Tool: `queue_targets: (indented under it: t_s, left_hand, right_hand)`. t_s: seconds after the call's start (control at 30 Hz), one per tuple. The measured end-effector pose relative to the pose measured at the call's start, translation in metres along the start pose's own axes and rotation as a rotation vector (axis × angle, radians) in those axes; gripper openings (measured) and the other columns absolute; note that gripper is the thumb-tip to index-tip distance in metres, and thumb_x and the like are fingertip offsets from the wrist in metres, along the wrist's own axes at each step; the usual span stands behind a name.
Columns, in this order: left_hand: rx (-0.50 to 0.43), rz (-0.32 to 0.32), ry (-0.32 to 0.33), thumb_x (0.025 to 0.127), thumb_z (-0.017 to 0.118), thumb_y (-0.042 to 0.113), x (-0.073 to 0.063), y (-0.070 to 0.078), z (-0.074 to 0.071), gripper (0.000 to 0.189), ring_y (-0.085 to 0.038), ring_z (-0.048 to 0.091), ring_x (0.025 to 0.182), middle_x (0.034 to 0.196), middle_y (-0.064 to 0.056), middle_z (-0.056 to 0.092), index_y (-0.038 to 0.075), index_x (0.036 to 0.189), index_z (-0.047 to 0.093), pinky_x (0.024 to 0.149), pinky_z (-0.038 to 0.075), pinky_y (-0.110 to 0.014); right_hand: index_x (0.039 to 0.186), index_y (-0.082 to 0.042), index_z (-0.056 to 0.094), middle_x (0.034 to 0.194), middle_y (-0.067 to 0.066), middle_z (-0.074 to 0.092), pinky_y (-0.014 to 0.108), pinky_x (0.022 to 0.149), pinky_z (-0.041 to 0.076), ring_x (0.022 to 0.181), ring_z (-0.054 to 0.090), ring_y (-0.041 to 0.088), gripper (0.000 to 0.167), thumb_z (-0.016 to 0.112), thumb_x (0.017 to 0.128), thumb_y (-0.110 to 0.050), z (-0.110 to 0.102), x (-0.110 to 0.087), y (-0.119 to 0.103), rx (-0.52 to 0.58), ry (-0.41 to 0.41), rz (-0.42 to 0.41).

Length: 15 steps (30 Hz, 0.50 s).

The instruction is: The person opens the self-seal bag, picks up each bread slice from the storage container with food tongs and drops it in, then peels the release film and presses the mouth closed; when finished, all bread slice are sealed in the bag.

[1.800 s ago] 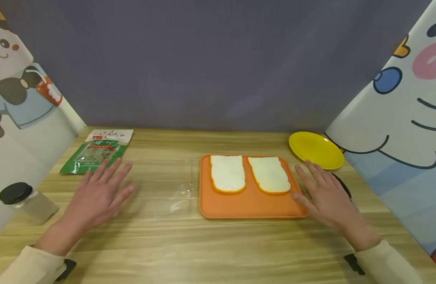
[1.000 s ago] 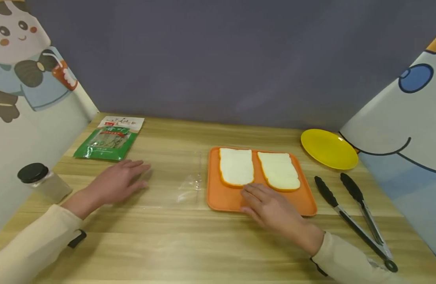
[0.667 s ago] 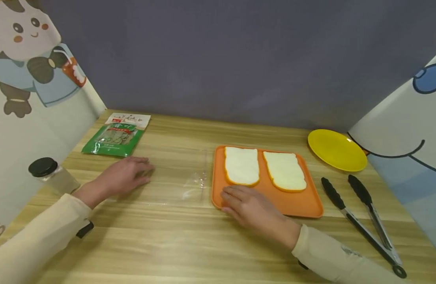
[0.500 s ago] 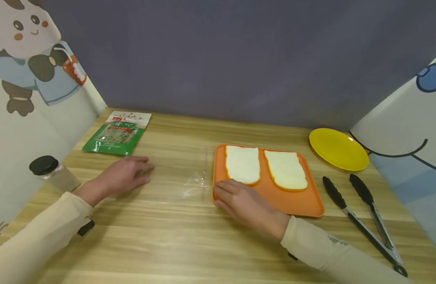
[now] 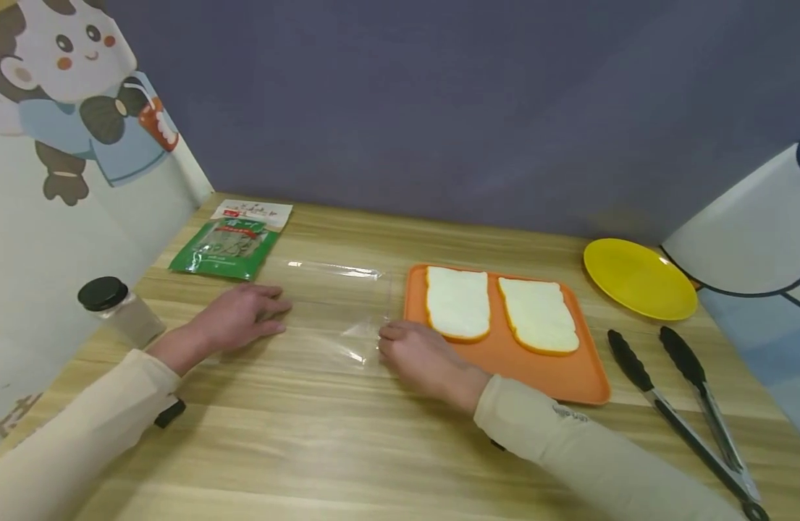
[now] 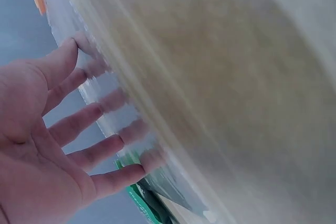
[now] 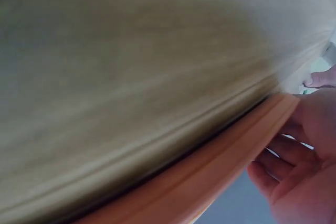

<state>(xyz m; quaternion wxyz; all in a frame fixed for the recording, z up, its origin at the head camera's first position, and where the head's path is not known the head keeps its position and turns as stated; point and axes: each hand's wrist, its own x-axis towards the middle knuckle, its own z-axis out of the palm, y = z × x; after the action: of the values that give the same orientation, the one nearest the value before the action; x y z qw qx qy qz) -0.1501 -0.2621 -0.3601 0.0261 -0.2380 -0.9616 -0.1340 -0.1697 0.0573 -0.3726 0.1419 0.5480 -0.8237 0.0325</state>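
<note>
A clear, flat plastic bag [image 5: 331, 297] lies on the wooden table, glare streaking its far edge. My left hand [image 5: 240, 318] rests at the bag's left end; its fingers are extended and slightly spread in the left wrist view. At the opposite end, my right hand [image 5: 426, 358] pinches the bag's edge with bent fingers, fingertips partly hidden. That hand overlaps the left rim of an orange tray [image 5: 536, 376] in the head view. Two white bread slices with orange crusts, a left slice [image 5: 458, 300] and a right slice [image 5: 539, 315], lie on the tray.
Beyond the left hand lies a green packet [image 5: 226, 246]. A jar with a black lid [image 5: 103, 293] lies tilted at the left. To the right are a yellow plate [image 5: 637, 278] and black-tipped tongs [image 5: 693, 420]. A dark panel [image 5: 426, 108] closes off the back.
The right hand has moved left from beside the tongs, across the tray, to the bag's right edge. The left hand has settled on the bag's left end. Fresh glare shows on the bag.
</note>
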Motion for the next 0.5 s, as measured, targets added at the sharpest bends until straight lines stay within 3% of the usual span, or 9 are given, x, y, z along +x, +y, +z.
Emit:
queue_targets:
  t_s: [0.23,0.5]
  left_hand:
    - [-0.01,-0.001,0.031,0.085,0.071,0.017,-0.004,-0.0006,0.0016,0.035,-0.047,0.051,0.112,0.123,-0.03,0.054,0.0,0.114,0.066,0.097,0.036,-0.058]
    - [-0.001,0.008,0.078,0.085,0.068,0.004,-0.001,-0.0005,0.0027,0.021,-0.042,0.058,0.104,0.114,-0.027,0.061,0.001,0.106,0.071,0.091,0.043,-0.054]
  right_hand:
    - [0.081,-0.006,0.069,0.098,0.006,0.066,0.033,0.092,0.046,0.1,0.06,0.022,0.012,0.067,0.086,-0.017,0.0022,0.0019,-0.0017,-0.024,-0.012,-0.012]
    - [0.079,-0.008,0.066,0.099,0.005,0.066,0.032,0.09,0.047,0.099,0.061,0.021,0.01,0.061,0.087,-0.008,0.0039,0.0021,-0.0024,0.011,0.006,-0.036]
